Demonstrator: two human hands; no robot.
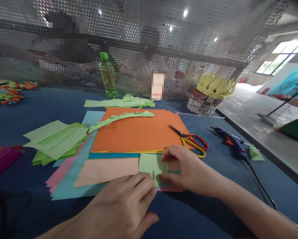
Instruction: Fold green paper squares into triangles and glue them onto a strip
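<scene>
Two hands are over the counter (188,215). Nearest, the left hand (135,194) lays bent fingers on the lower left of a pale green paper (147,162); whether its grip is pinching, I cannot tell. The right hand (188,167) has its grip spread, thumb and forefinger apart at the paper's right side. The paper lies on loose peach sheets (106,169), so uneven pressure could skew or crumple it. Farther off, the scissors' (185,135) handles could snag a careless right-hand sweep.
</scene>
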